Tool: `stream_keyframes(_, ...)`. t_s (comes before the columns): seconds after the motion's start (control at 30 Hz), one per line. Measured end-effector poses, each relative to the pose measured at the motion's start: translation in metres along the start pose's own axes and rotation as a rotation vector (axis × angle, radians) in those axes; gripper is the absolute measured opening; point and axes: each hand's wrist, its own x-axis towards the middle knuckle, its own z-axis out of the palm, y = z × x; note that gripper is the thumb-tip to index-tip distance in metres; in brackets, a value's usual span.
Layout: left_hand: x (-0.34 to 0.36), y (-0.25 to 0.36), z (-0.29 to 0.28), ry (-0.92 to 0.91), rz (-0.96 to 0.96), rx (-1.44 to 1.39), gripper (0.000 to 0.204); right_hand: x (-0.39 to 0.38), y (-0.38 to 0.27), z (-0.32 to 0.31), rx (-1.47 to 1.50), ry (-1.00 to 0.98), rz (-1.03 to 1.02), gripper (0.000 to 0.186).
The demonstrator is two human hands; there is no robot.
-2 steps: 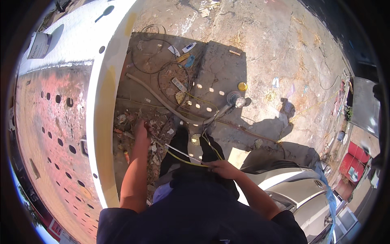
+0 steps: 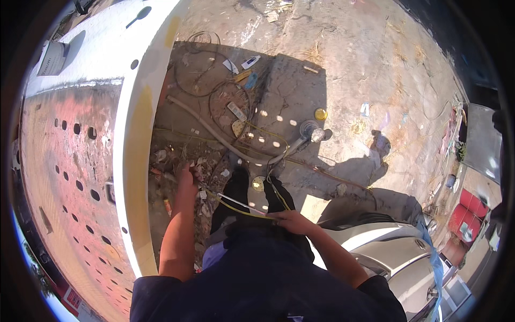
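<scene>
Between the left grip (image 2: pixel 186 175) and right grip (image 2: pixel 292 221) slants a white rod (image 2: pixel 236 200); the right closes around its end, the left's closure I cannot tell. Yellow cable (image 2: pixel 229 205) beside it might snag if tugged.

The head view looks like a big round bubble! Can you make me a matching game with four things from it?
Things:
1. Thin white strip
2. Container with a pale side
3. Two fat rounded things at the far right
4. Long draped strip at the lower right

Clues:
A. red
B. between the left hand and the right hand
C. blue
D. on the white surface at the upper left

Right pairs: 1-B, 2-D, 3-A, 4-C
</scene>
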Motion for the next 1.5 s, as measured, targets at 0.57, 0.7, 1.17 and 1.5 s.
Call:
stream_keyframes(0.57,-0.222,-0.094,-0.042,-0.544,-0.158,0.736,0.018,0.238,-0.079,-0.117,1.598,0.238,-0.225,0.035)
stream_keyframes(0.7,-0.179,-0.103,-0.221,-0.007,0.218,0.464,0.020,0.197,-0.047,-0.234,1.659,0.480,-0.299,0.034)
stream_keyframes(1.17,-0.113,-0.005,0.183,-0.701,-0.090,-0.012,0.071,0.106,-0.062,0.034,0.415,-0.080,-0.086,0.030)
stream_keyframes(1.5,-0.209,-0.069,0.071,-0.909,0.580,1.344,0.030,0.148,-0.087,-0.072,1.452,-0.292,-0.108,0.074)
